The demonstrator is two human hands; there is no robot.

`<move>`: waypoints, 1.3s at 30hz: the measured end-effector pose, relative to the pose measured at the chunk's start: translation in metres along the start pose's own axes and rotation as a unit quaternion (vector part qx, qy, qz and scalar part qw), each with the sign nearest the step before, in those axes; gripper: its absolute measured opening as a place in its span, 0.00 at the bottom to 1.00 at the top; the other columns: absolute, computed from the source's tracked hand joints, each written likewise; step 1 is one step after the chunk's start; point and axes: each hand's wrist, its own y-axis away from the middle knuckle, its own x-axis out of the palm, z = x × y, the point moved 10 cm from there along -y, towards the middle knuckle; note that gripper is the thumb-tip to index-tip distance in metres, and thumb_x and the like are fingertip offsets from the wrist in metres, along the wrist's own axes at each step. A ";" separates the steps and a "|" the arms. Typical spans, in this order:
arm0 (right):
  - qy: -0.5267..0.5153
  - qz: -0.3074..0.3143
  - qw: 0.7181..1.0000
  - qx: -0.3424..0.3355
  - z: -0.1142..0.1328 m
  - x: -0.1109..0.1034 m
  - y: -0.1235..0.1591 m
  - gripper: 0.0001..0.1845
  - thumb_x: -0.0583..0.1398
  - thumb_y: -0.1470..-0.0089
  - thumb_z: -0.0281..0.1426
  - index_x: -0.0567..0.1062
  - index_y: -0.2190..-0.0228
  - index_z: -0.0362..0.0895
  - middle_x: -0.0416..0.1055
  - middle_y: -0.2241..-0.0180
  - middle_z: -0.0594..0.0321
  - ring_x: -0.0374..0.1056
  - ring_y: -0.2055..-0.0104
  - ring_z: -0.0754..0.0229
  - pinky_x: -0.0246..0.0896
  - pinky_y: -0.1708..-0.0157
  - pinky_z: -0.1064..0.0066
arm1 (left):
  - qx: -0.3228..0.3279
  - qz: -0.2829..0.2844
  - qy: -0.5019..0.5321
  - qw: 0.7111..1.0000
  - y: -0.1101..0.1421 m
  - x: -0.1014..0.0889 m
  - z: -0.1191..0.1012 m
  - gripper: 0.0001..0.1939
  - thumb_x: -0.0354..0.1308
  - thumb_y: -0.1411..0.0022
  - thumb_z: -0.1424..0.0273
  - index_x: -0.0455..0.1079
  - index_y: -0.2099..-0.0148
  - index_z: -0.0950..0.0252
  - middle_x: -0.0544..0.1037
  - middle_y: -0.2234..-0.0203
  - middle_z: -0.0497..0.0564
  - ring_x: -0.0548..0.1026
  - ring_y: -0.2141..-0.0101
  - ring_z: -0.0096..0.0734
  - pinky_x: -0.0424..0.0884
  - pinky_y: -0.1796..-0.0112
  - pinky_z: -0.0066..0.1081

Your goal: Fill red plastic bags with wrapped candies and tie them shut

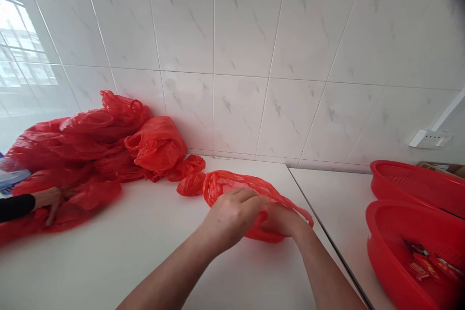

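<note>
A thin red plastic bag [232, 178] lies on the white table in front of me, its mouth towards me and one handle loop stretched to the right. My left hand [236, 210] is bent over the near edge of the mouth, its fingers curled round the film. My right hand [278, 218] reaches into the bag from the right. Film and my left hand hide its fingers, so I cannot see what they touch. Two small knotted-looking red bundles [191, 184] sit just beyond the bag on the left.
A large heap of red plastic bags [90, 140] lies against the tiled wall at left. A co-worker's hand [51, 201] in a black sleeve rests on it. Red basins [381, 252] stand at right, the nearer holding small red packets [423, 264]. A seam [327, 232] crosses the tabletop.
</note>
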 end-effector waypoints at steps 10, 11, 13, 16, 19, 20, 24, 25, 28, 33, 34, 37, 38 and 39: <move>-0.360 0.105 0.927 0.011 -0.023 0.007 -0.002 0.22 0.59 0.48 0.40 0.68 0.51 0.47 0.72 0.73 0.63 0.66 0.75 0.66 0.56 0.78 0.76 | -0.220 0.252 0.002 0.942 0.060 0.085 0.094 0.30 0.61 0.64 0.78 0.69 0.54 0.58 0.66 0.49 0.60 0.59 0.45 0.58 0.47 0.48 0.66; -0.420 0.075 0.904 0.030 -0.034 0.007 -0.007 0.22 0.59 0.47 0.40 0.67 0.52 0.45 0.72 0.72 0.62 0.66 0.76 0.66 0.56 0.78 0.77 | -0.222 0.246 0.021 0.943 0.062 0.085 0.095 0.29 0.60 0.65 0.79 0.70 0.55 0.58 0.68 0.51 0.59 0.61 0.47 0.57 0.47 0.48 0.66; -0.491 0.015 0.869 0.054 -0.051 0.006 -0.014 0.20 0.59 0.47 0.41 0.68 0.56 0.43 0.72 0.71 0.60 0.68 0.74 0.66 0.59 0.78 0.77 | -0.225 0.242 0.045 0.943 0.063 0.086 0.095 0.29 0.59 0.66 0.81 0.71 0.57 0.56 0.71 0.56 0.57 0.64 0.49 0.55 0.46 0.48 0.66; -0.527 -0.024 0.849 0.038 -0.055 0.001 -0.018 0.17 0.61 0.49 0.39 0.70 0.61 0.41 0.73 0.69 0.57 0.69 0.73 0.64 0.62 0.78 0.76 | -0.231 0.225 0.084 0.943 0.060 0.085 0.094 0.28 0.59 0.66 0.82 0.72 0.59 0.56 0.74 0.62 0.55 0.67 0.53 0.54 0.45 0.48 0.66; -0.555 -0.054 0.830 0.012 -0.051 -0.009 -0.018 0.14 0.61 0.48 0.38 0.71 0.61 0.42 0.71 0.73 0.61 0.67 0.77 0.65 0.58 0.83 0.77 | -0.226 0.176 0.108 0.952 0.046 0.073 0.088 0.23 0.62 0.62 0.78 0.72 0.59 0.56 0.75 0.61 0.54 0.69 0.55 0.51 0.41 0.45 0.61; -0.561 -0.063 0.825 0.004 -0.049 -0.013 -0.018 0.14 0.60 0.47 0.38 0.70 0.60 0.43 0.71 0.74 0.62 0.66 0.78 0.66 0.58 0.83 0.78 | -0.216 0.151 0.111 0.958 0.040 0.066 0.083 0.21 0.61 0.59 0.77 0.72 0.59 0.56 0.75 0.61 0.54 0.69 0.56 0.49 0.42 0.44 0.59; -0.608 -0.047 0.793 -0.014 -0.040 -0.010 -0.019 0.13 0.59 0.45 0.37 0.70 0.59 0.44 0.74 0.65 0.58 0.71 0.67 0.63 0.67 0.71 0.76 | -0.120 0.114 0.105 0.981 0.022 0.057 0.048 0.13 0.54 0.49 0.77 0.72 0.63 0.58 0.74 0.67 0.53 0.70 0.63 0.42 0.61 0.54 0.44; -0.619 -0.040 0.784 -0.011 -0.040 -0.006 -0.020 0.13 0.60 0.46 0.35 0.70 0.60 0.43 0.74 0.62 0.56 0.72 0.63 0.61 0.69 0.66 0.73 | -0.093 0.132 0.107 0.981 0.023 0.062 0.037 0.11 0.53 0.48 0.77 0.72 0.65 0.59 0.74 0.69 0.53 0.70 0.66 0.40 0.64 0.60 0.39; -0.631 -0.052 0.774 -0.001 -0.043 0.002 -0.022 0.12 0.63 0.50 0.32 0.71 0.63 0.42 0.73 0.60 0.54 0.72 0.60 0.59 0.69 0.60 0.69 | -0.042 0.183 0.125 0.974 0.034 0.086 0.012 0.05 0.57 0.49 0.75 0.68 0.74 0.61 0.70 0.77 0.48 0.66 0.77 0.31 0.59 0.77 0.28; -0.613 -0.117 0.781 -0.031 -0.039 -0.012 -0.024 0.14 0.64 0.52 0.34 0.71 0.63 0.43 0.73 0.65 0.59 0.71 0.67 0.63 0.67 0.71 0.74 | -0.031 0.188 0.128 0.973 0.047 0.106 0.000 0.08 0.58 0.49 0.75 0.64 0.78 0.62 0.68 0.80 0.47 0.62 0.80 0.27 0.52 0.80 0.27; -0.602 -0.141 0.785 -0.036 -0.036 -0.019 -0.021 0.14 0.63 0.52 0.34 0.71 0.63 0.43 0.72 0.67 0.60 0.70 0.70 0.64 0.65 0.74 0.76 | -0.030 0.183 0.128 0.974 0.047 0.106 -0.001 0.07 0.58 0.49 0.74 0.65 0.76 0.62 0.68 0.79 0.48 0.63 0.79 0.28 0.53 0.79 0.27; -0.551 -0.218 0.804 -0.045 -0.017 -0.049 0.006 0.13 0.62 0.52 0.34 0.71 0.64 0.43 0.71 0.71 0.64 0.67 0.75 0.67 0.59 0.80 0.79 | -0.018 0.174 0.098 0.980 0.045 0.101 -0.007 0.05 0.54 0.43 0.73 0.67 0.72 0.63 0.70 0.76 0.51 0.66 0.74 0.32 0.59 0.75 0.29; -0.525 -0.240 0.815 -0.050 -0.008 -0.060 0.021 0.13 0.62 0.53 0.34 0.72 0.64 0.43 0.71 0.70 0.64 0.67 0.74 0.67 0.58 0.80 0.79 | -0.009 0.169 0.078 0.982 0.044 0.099 -0.009 0.07 0.51 0.41 0.74 0.68 0.70 0.63 0.70 0.74 0.51 0.67 0.72 0.33 0.60 0.73 0.29; -0.492 -0.259 0.829 -0.059 0.002 -0.072 0.038 0.12 0.62 0.52 0.34 0.72 0.64 0.43 0.71 0.69 0.63 0.67 0.73 0.66 0.59 0.78 0.78 | 0.003 0.161 0.060 0.985 0.044 0.097 -0.011 0.09 0.48 0.39 0.74 0.68 0.68 0.63 0.71 0.73 0.52 0.68 0.71 0.34 0.62 0.72 0.30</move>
